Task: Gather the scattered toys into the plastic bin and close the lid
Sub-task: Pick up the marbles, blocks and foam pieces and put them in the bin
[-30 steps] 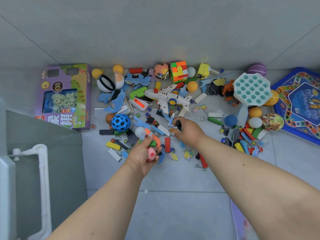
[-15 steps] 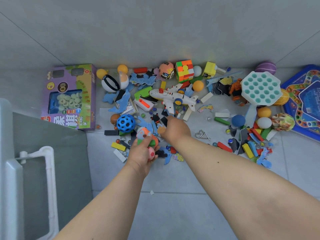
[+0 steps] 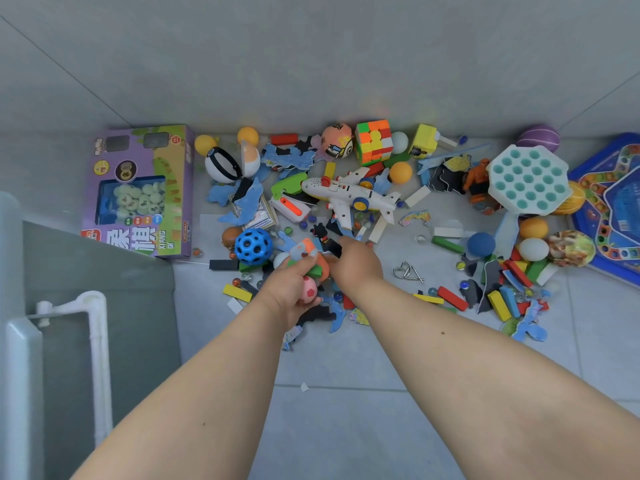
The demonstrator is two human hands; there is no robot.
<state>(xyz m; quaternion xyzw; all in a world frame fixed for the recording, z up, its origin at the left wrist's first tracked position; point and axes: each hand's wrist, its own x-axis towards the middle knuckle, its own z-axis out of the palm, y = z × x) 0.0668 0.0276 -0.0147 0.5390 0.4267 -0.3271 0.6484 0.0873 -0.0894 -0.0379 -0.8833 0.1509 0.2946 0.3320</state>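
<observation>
**Right hand shifts to the black piece; handful grows**

Right hand (image 3: 353,263): moved from centre-right of the pile to beside the left, now pinching a small black piece (image 3: 333,249). Left hand (image 3: 291,289): still clenched round a pink ball (image 3: 309,289) and other small toys. Plastic bin (image 3: 20,341): lower left, nothing dropped in yet.
</observation>
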